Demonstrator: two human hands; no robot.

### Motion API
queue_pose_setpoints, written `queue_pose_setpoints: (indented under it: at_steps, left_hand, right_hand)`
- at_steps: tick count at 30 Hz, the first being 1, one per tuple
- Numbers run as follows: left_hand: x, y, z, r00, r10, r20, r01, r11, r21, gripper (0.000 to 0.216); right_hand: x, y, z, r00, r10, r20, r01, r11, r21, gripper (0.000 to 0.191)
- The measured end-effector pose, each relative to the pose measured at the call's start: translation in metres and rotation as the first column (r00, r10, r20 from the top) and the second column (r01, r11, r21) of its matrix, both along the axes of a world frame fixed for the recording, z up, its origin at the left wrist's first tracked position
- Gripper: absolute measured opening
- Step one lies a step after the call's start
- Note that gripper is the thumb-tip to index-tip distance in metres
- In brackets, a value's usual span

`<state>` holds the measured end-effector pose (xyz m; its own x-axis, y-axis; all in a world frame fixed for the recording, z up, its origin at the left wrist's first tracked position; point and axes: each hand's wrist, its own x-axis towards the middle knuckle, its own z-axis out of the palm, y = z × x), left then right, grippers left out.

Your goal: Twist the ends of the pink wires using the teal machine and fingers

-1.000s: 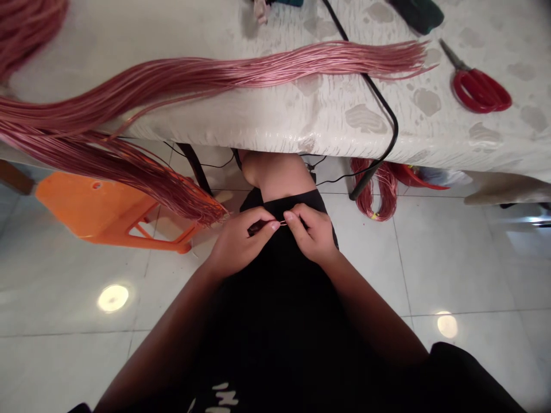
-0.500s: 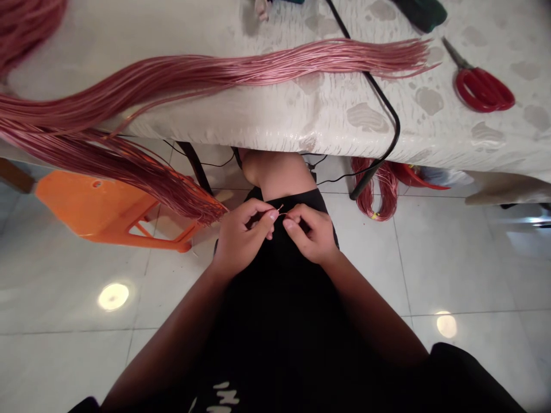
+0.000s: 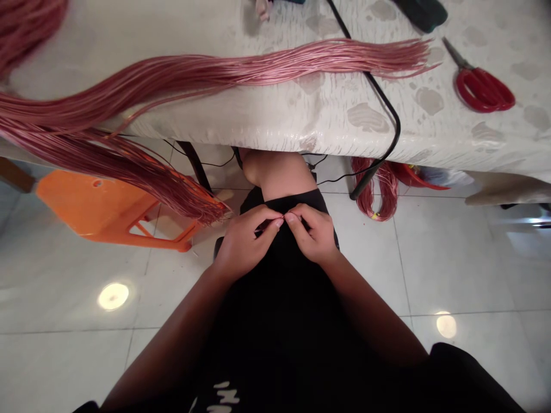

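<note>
Left fingers (image 3: 271, 227), right fingers (image 3: 294, 222) pinched around wire (image 3: 283, 216).

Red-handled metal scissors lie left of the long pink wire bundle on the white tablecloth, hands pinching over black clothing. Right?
No: the head view shows the red-handled metal scissors right of the long pink wire bundle on the white tablecloth, not left. Rest stands.

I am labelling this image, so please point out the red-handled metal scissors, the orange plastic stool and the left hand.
Red-handled metal scissors (image 3: 474, 78): head view, red handle near the blades.
Orange plastic stool (image 3: 86, 202): head view, broad flat surface.
Left hand (image 3: 244, 240): head view, back of the hand.
</note>
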<state>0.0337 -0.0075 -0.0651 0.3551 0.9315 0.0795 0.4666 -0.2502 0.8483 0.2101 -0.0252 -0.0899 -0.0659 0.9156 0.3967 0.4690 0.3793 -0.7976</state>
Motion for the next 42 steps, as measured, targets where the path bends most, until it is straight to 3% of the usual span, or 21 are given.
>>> queue_pose_setpoints:
  at_steps: [7, 10, 15, 25, 33, 42]
  left_hand:
    - [-0.004, 0.001, 0.002, 0.996, -0.086, -0.014, 0.087, 0.996, 0.037, 0.012]
    - [-0.006, 0.001, 0.004, 0.994, -0.107, -0.012, 0.107, 0.993, 0.046, 0.012]
    - [-0.008, 0.003, 0.006, 0.991, -0.123, -0.049, 0.123, 0.992, -0.008, 0.016]
    - [-0.012, 0.007, 0.014, 0.99, -0.136, -0.042, 0.13, 0.985, -0.114, 0.026]
    - [-0.014, 0.008, 0.019, 0.976, -0.206, -0.067, 0.185, 0.953, -0.242, 0.019]
    - [-0.01, 0.004, 0.019, 0.971, -0.239, -0.026, 0.225, 0.941, -0.255, 0.037]
  right_hand:
    - [-0.001, 0.002, -0.002, 0.994, -0.073, -0.078, 0.069, 0.996, -0.056, 0.016]
    - [0.001, 0.003, -0.001, 0.998, -0.002, -0.058, -0.001, 0.999, -0.045, 0.013]
    - [0.004, 0.003, 0.003, 0.995, 0.101, 0.001, -0.101, 0.994, -0.038, 0.025]
    - [0.007, 0.005, 0.01, 0.967, 0.164, -0.196, -0.204, 0.957, -0.208, 0.034]
    - [0.005, 0.003, 0.005, 0.977, 0.163, -0.135, -0.192, 0.952, -0.24, 0.028]
    - [-0.004, 0.003, -0.003, 0.988, 0.117, -0.097, -0.133, 0.973, -0.187, 0.039]
